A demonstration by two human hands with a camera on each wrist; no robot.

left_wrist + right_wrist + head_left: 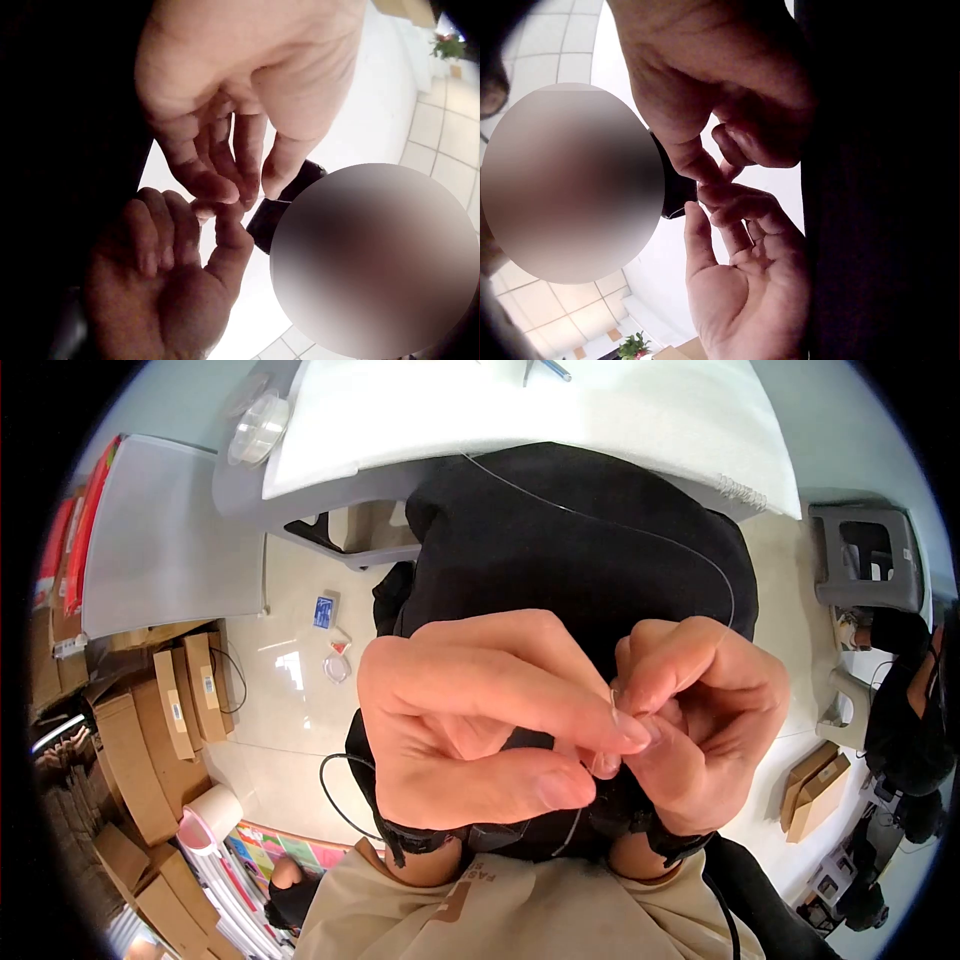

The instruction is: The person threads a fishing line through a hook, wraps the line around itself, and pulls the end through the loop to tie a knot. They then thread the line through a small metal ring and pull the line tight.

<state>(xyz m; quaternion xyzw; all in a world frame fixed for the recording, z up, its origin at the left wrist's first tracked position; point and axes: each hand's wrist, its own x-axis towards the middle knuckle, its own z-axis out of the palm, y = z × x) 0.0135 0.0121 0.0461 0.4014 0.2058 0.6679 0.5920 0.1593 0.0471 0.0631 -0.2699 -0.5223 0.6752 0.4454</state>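
Observation:
A thin clear line (566,510) comes from the table edge, curves over black cloth on the lap and reaches my right hand (715,720). That hand pinches it between thumb and index finger, the other fingers folded in. My left hand (470,720) meets it from the other side, its index fingertip against the right thumb and index. A short bit of line shows at the left fingertips, with the left thumb held apart from the index. In the left wrist view the left hand (247,82) is above, the right (165,285) below, their fingertips meeting.
In front stands a white-covered table (620,420) with a slim metal tool (553,370) near its far side. Clear spools (260,428) sit at its left. Cardboard boxes (140,760) are stacked at left, a grey stool (868,555) at right. A small blue box (323,612) lies on the floor.

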